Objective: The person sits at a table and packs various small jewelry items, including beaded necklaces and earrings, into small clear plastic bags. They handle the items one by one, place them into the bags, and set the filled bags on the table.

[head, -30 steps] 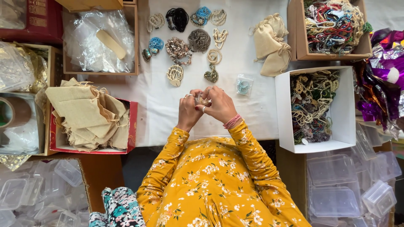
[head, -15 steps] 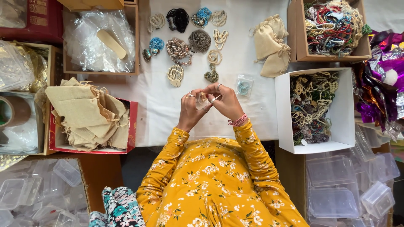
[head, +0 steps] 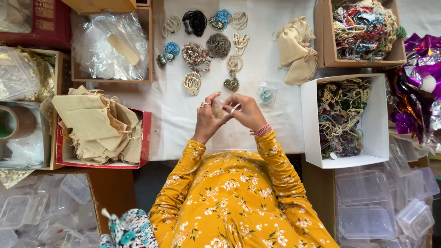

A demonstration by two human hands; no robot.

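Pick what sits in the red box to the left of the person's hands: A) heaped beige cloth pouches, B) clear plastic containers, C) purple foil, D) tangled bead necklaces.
A: the red box holds a heap of beige drawstring pouches; the tangled bead necklaces fill the white box on the right.

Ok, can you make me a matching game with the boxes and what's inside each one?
Things:
1. white cardboard box
2. red-edged box
3. brown cardboard box at the top right
4. wooden tray at the top left

Contents:
a. clear plastic bags
b. beige cloth pouches
c. mostly cream and dark bead strings
d. bright red, blue and green bead strings

Pairs: 1-c, 2-b, 3-d, 4-a
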